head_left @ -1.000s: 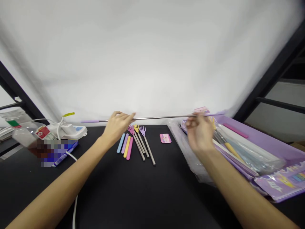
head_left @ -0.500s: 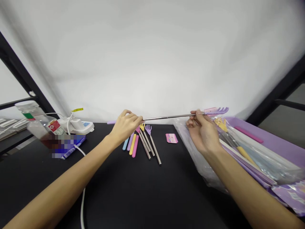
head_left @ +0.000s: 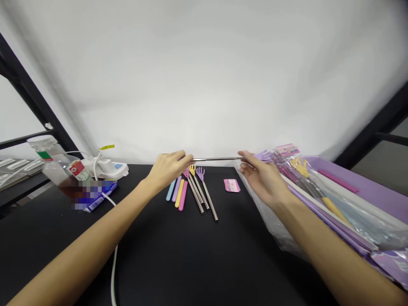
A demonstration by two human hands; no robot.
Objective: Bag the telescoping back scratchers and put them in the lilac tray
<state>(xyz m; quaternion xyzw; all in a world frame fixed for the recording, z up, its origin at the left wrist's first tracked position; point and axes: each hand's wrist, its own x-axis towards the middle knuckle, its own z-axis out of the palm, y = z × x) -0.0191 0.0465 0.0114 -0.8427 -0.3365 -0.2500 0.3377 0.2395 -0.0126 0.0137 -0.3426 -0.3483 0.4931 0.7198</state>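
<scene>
A telescopic back scratcher (head_left: 216,159) with a steel rod and a purple claw is stretched level between my hands above the table. My left hand (head_left: 166,171) is closed around its left end and hides the grip. Near the claw, my right hand (head_left: 264,177) pinches the rod, slightly blurred. Below lie several loose steel back scratchers, among them a pink claw (head_left: 186,172), a yellow claw (head_left: 192,170) and a purple claw (head_left: 200,173). Beside them on the left lie loose grip sleeves: blue (head_left: 171,191), purple (head_left: 177,189), yellow (head_left: 179,194) and pink (head_left: 183,196).
Pink cards (head_left: 232,185) lie right of the scratchers. A purple bin (head_left: 369,187) at the right holds bagged back scratchers, with clear plastic (head_left: 267,216) over its near side. At the left stand a jar (head_left: 52,157), a power strip (head_left: 117,170) and a blue packet (head_left: 95,199); a white cable (head_left: 114,272) crosses the table.
My right hand has moved left towards my left hand, bringing the purple claw along, and the exposed rod between them is shorter. My left hand keeps its grip. The view has shifted slightly.
</scene>
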